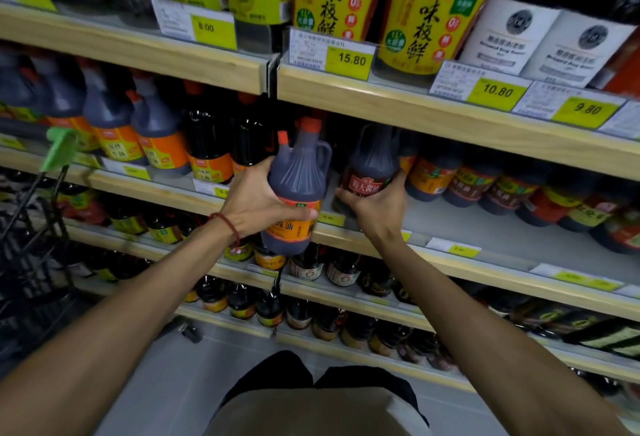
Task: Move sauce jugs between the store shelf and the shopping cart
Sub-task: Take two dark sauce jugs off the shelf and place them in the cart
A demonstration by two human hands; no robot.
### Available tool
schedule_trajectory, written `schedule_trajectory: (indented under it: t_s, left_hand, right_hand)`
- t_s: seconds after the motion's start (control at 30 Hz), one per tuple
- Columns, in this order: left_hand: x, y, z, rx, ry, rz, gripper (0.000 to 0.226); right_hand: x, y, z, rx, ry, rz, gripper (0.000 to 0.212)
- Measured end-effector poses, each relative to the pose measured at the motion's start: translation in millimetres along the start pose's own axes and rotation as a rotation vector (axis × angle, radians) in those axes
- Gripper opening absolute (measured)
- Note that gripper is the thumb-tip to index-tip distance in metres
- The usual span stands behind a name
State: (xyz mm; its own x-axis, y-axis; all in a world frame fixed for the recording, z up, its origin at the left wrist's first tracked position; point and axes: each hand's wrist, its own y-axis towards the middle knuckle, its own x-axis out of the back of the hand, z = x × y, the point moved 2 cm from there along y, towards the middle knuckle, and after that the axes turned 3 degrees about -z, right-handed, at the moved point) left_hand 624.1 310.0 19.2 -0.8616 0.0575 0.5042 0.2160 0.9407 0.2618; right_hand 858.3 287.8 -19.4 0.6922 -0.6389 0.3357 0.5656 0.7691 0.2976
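Two jugs in hand at the shelf [485, 224]; one off it, one standing on it.

The left grip [256, 200] was wrapped round the orange jug [298, 189], held upright in the air in front of the shelf edge, neck up; the right grip [374, 203] clasped the red jug [370, 165] low on its body, upright on the shelf just right of the first; the cart [34, 227] lay well to the left, so the left grip was the nearer to it; bare shelf showed beside the red jug; direction of transfer could not be told. Count: two jugs gripped, one cart; shelf rows too blurred to count.
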Motion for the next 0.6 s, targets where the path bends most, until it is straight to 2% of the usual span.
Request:
schedule_trajectory:
  t_s: [0.37,0.47,0.6]
  left_hand:
    - [-12,10,16,-0.016,-0.053,-0.02,0.105]
    - [-13,11,15,-0.03,-0.032,-0.037,0.105]
    - [-14,8,13,-0.017,-0.028,-0.052,0.108]
  right_hand:
    - [-27,24,-20,-0.032,-0.164,0.022,0.092]
    - [-29,24,-17,-0.04,-0.251,0.021,0.099]
    - [-29,24,-20,-0.079,-0.207,0.079,0.104]
